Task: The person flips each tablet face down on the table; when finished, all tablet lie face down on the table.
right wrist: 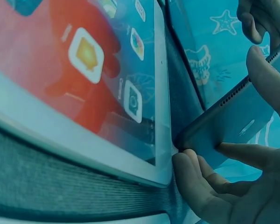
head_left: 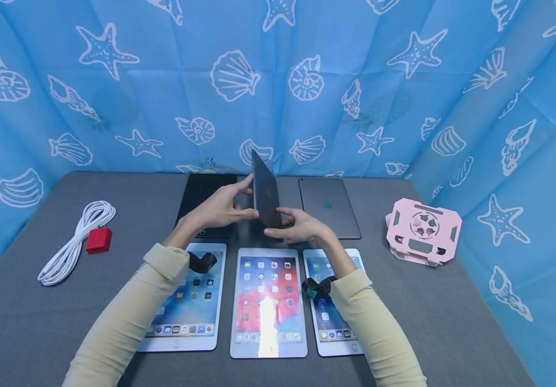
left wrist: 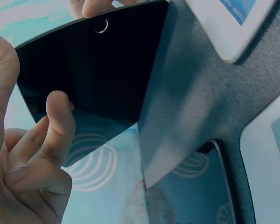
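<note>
Over the table (head_left: 433, 322), left grip (head_left: 222, 207) and right grip (head_left: 302, 226) hold a tilted dark tablet (head_left: 265, 191), screen (left wrist: 102, 70) leftward, long axis unclear

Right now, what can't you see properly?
Head view: part of the left white tablet, behind the left sleeve.
Head view: part of the right white tablet, behind the right sleeve.
Head view: part of the back-left black tablet, behind the left grip.
Head view: most icon names on the middle tablet, too small.
Right wrist view: part of the lifted tablet, past the right edge.
</note>
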The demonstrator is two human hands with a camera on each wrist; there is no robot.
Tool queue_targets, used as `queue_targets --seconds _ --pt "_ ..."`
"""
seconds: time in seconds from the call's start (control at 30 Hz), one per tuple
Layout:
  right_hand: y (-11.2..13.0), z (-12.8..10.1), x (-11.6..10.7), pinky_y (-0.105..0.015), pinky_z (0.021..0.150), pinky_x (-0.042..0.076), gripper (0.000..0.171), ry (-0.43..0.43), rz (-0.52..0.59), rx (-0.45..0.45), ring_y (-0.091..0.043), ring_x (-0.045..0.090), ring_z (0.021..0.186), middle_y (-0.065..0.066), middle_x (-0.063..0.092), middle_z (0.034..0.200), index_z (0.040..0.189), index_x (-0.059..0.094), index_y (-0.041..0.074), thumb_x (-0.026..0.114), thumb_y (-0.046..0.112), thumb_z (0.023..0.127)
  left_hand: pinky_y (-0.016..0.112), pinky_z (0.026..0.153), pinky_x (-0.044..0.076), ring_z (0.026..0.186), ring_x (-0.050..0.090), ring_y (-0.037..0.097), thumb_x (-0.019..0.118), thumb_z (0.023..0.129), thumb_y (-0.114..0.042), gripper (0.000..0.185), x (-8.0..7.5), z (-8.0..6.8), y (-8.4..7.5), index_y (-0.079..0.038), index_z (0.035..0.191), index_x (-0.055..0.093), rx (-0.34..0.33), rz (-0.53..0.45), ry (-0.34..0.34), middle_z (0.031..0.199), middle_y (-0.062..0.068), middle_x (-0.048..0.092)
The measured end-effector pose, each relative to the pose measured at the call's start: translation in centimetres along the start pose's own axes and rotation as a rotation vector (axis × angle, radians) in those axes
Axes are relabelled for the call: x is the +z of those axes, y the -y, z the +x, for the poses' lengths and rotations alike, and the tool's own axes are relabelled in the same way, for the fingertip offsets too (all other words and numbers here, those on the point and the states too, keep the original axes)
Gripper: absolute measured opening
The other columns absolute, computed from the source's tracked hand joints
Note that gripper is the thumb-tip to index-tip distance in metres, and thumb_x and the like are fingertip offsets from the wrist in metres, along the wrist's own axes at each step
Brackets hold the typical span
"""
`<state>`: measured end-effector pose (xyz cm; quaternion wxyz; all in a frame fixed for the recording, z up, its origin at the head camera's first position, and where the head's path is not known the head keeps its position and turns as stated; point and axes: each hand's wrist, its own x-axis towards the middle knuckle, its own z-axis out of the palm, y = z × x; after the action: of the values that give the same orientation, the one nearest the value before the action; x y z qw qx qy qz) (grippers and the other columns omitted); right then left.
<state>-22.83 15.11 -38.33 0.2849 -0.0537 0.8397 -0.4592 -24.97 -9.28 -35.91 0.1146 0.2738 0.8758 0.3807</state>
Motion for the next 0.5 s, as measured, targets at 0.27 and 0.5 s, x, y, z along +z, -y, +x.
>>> queue_targets --seconds 0.27,0.5 --pt "-0.2 0.3 0.2 -0.048 0.105 0.053 0.087 -0.008 -0.022 0.022 -0.041 0.054 0.135 -0.026 0.040 0.157 0.161 0.028 0.006 0.074 0.036 0.094 0.028 0.069 0.051 0.078 0.070 0.039 0.077 0.093 -0.026 0.098 0.0 -0.3 1.1 -0.014 0.166 0.011 -0.027 -0.070 -0.019 0.151 0.026 0.050" --pt "-0.2 0.3 0.4 -0.052 0.112 0.047 0.090 -0.048 -0.072 0.028 -0.041 0.059 0.129 -0.028 0.042 0.155 0.161 0.028 0.003 0.075 0.038 0.093 0.036 0.077 0.059 0.078 0.073 0.036 0.078 0.092 -0.022 0.099 -0.1 -0.6 2.3 -0.010 0.165 0.012 -0.060 -0.131 0.013 0.150 0.023 0.051"
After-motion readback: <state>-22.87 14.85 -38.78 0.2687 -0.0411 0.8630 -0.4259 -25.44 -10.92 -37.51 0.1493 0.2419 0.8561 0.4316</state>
